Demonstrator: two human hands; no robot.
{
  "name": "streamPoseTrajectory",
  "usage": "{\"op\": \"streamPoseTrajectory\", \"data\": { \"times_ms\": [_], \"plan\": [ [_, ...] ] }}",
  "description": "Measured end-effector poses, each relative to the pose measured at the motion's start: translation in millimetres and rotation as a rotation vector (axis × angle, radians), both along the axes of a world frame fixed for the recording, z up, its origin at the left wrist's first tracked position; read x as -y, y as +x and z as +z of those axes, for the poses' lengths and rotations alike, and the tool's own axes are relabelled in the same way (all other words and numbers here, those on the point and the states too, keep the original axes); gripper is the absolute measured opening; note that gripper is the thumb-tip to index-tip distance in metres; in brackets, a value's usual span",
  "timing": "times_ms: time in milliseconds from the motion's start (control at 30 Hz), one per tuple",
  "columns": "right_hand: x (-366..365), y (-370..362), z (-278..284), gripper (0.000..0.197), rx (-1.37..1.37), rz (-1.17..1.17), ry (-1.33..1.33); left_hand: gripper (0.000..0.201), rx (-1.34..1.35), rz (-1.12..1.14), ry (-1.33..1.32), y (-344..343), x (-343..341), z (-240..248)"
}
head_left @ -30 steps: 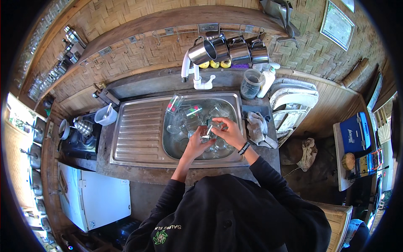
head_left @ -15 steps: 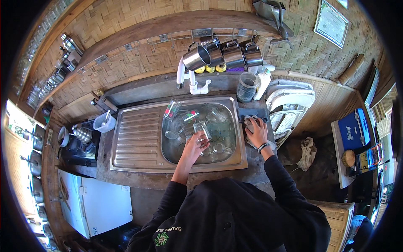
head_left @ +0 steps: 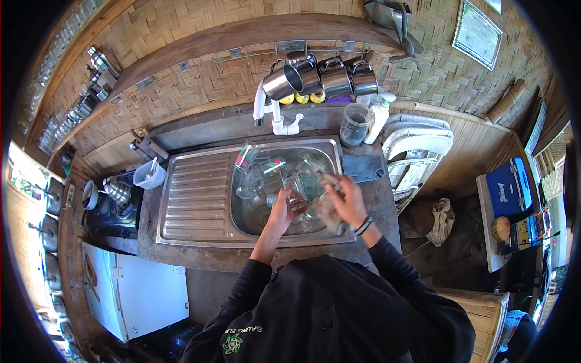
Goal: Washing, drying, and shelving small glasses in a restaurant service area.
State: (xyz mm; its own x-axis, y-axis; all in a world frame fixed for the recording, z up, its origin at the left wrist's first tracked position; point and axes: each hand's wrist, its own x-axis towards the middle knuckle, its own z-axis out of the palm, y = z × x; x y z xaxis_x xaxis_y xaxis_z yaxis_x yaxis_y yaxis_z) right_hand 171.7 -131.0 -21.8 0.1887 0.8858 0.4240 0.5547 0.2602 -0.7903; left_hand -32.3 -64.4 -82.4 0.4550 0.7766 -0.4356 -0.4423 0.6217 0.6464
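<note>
Over the steel sink [head_left: 200, 199], my left hand [head_left: 283, 213] is closed around a clear drinking glass [head_left: 293, 185]. A greyish-brown cloth [head_left: 327, 212] hangs from my right hand [head_left: 350, 204], which is above the sink's right rim, close to the left hand. That hand and the cloth are smeared by motion. Several glasses and glass mugs [head_left: 249, 183] lie in the basin. One glass with red and green marks [head_left: 246, 155] leans at the basin's back left corner. To the right of the sink, a dark grey folded cloth or pad [head_left: 363, 168] lies on the counter.
Behind the sink stand a white faucet [head_left: 287, 126], a clear jar [head_left: 356, 125] and a white pump bottle [head_left: 378, 123]. Steel mugs [head_left: 334, 80] hang above from a rack. White chairs [head_left: 419, 142] stand to the right. A white tub [head_left: 149, 175] is at the ribbed drainboard's left.
My right hand has lifted the brownish cloth off the right counter and moved left over the sink, uncovering the dark pad. My left hand stays with the glass in nearly the same place.
</note>
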Motion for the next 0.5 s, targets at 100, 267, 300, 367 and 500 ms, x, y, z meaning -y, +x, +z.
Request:
{"op": "streamPoseTrajectory", "data": {
  "times_ms": [100, 267, 300, 367, 500],
  "plan": [
    [9.7, -48.9, 9.5, 0.030, -0.128, 0.131, -0.064, 0.039, 0.103, 0.025, -0.024, 1.3, -3.1, -18.7],
    [9.4, -62.4, -4.2, 0.028, -0.060, 0.165, 0.032, 0.034, -0.138, -0.008, 0.315, 8.1, 9.1, -9.9],
    [7.5, -63.4, -6.3, 0.027, -0.087, 0.161, 0.001, 0.034, -0.139, -0.004, 0.315, 5.4, 9.7, -11.9],
    [-1.4, -63.1, -10.5, 0.027, -0.044, 0.117, 0.059, 0.028, -0.135, 0.027, 0.288, 6.1, 10.4, -3.0],
    [-15.2, -63.2, -2.8, 0.025, -0.215, 0.110, 0.001, 0.035, -0.062, 0.041, 0.144, 3.8, 13.9, -2.8]
  ]
}}
